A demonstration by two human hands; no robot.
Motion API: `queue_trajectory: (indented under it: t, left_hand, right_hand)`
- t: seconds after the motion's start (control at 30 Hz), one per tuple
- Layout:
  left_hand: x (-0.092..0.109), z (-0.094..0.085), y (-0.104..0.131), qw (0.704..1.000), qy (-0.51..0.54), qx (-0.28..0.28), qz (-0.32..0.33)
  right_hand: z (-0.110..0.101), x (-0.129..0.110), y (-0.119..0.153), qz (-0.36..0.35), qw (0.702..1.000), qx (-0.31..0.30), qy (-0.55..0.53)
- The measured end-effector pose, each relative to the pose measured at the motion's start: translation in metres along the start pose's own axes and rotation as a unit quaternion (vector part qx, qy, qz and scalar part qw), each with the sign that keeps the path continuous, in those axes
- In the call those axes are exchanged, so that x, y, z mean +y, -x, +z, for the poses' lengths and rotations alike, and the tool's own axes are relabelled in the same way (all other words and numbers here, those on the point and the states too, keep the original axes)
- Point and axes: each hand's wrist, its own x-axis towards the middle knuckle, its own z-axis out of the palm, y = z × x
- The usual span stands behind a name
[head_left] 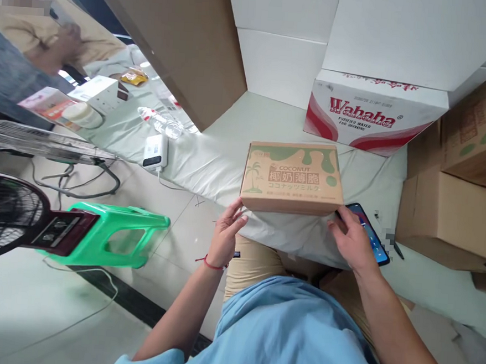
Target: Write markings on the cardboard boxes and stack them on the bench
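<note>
A brown cardboard box point(293, 177) printed with green drips, a palm tree and the word COCONUT lies closed near the edge of the covered table. My left hand point(225, 233) has its fingertips at the box's near left corner, its thumb standing off in front. At the near right corner, the fingers of my right hand point(352, 238) press in the same way, so the box sits between both hands. Some fingertips are hidden behind the corners. Partly beneath my right hand lies a tablet point(372, 238) with its screen lit.
Behind the box stands a Wahaha water carton point(372, 116). Open cardboard boxes point(452, 219) are at right. A white power bank point(156, 151) and a plastic bottle point(166, 124) lie left. A green stool point(110, 234) and a fan point(7, 218) stand lower left. Another person's hand point(67, 39) shows upper left.
</note>
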Motion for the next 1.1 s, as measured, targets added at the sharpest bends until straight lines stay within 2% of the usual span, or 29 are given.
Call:
queue_trajectory:
  t: [0.1,0.3,0.4,0.53,0.6,0.7,0.77,0.83,0.93,1.1]
  left_hand:
    - [0.005,0.001,0.000,1.000,0.011,-0.007,-0.006]
    - [0.051,0.004,0.008,0.990,0.004,-0.042,0.132]
    - [0.070,0.006,0.014,0.986,0.014,-0.045,0.160]
    - [0.088,0.016,0.033,0.976,-0.027,-0.091,0.194]
    - [0.096,0.026,0.045,0.962,-0.080,-0.135,0.225]
    - [0.106,0.049,0.058,0.915,-0.167,-0.204,0.307]
    - [0.109,0.065,0.061,0.883,-0.190,-0.230,0.361]
    - [0.109,0.075,0.060,0.869,-0.189,-0.240,0.390]
    - [0.108,0.072,0.053,0.884,-0.177,-0.218,0.374]
    - [0.104,0.038,0.031,0.954,-0.107,-0.123,0.252]
  right_hand:
    - [0.002,0.000,-0.002,0.003,0.999,-0.021,-0.024]
    - [-0.018,-0.035,0.008,-0.035,0.992,0.022,-0.121]
    - [-0.027,-0.051,0.010,-0.061,0.984,0.014,-0.168]
    - [-0.034,-0.045,0.004,-0.056,0.975,0.052,-0.207]
    - [-0.039,-0.035,-0.003,-0.035,0.968,0.084,-0.234]
    - [-0.048,-0.020,-0.014,-0.010,0.957,0.100,-0.271]
    - [-0.053,-0.015,-0.019,-0.011,0.951,0.102,-0.293]
    - [-0.057,-0.015,-0.019,-0.011,0.944,0.110,-0.310]
    - [-0.058,-0.022,-0.011,-0.004,0.943,0.119,-0.312]
    - [-0.050,-0.046,0.004,-0.047,0.959,0.066,-0.271]
